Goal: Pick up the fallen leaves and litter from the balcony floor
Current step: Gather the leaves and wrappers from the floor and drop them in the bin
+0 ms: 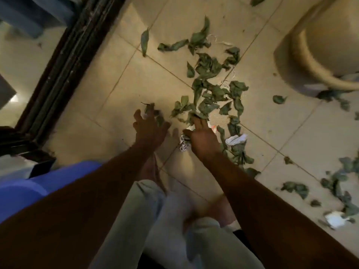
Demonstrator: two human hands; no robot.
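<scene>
Leaves [209, 90] and paper litter [236, 139] cover the tiled balcony floor [120, 90] right of the dark door frame [58, 74]. Left hand [149, 129] has fingers spread loose; right hand [202, 140] sits over crumpled paper [183, 143], can't tell if it's gripping.

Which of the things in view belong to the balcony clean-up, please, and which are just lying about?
Part of the job: green leaves, crumpled printed paper, white paper scrap, torn white scrap by the right edge.
Just there: tan pot, dark door frame, blue container (role unclear).
</scene>
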